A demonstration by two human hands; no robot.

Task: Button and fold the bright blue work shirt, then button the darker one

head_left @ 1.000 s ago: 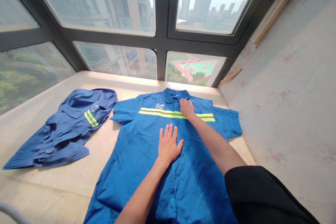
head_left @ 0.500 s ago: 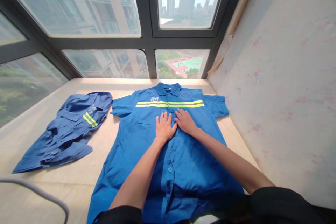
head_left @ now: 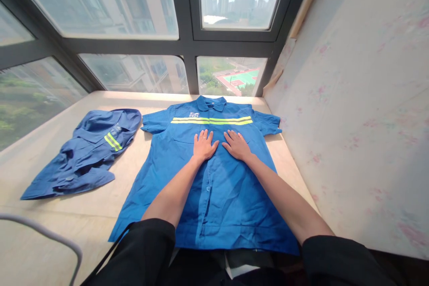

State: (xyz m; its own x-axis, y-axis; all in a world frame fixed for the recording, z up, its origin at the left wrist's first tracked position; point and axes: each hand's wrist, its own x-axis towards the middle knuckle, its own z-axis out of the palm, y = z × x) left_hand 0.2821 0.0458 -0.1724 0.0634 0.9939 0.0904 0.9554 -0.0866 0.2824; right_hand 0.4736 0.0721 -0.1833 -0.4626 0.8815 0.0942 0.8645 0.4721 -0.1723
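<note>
A blue short-sleeved work shirt point(head_left: 231, 192) lies spread front side up, its collar toward the window and its hem near my body. Yellow-green reflective stripes cross its chest, with a white logo above them on the left. My left hand point(head_left: 203, 145) rests flat on the shirt just left of the button placket, fingers spread and a ring on one finger. On the other side of the placket, my right hand point(head_left: 236, 145) presses flat with its fingers apart. Neither hand grips the cloth.
A second blue work garment point(head_left: 87, 154), crumpled and folded, lies to the left on the pale surface point(head_left: 90, 228). A grey cable point(head_left: 50, 237) curves at the lower left. Dark window frames point(head_left: 134, 48) stand behind, and a flower-patterned wall point(head_left: 355, 111) rises on the right.
My hands have moved slightly apart across the chest, staying flat on the cloth. The view has shifted, so the shirt's whole hem now shows.
</note>
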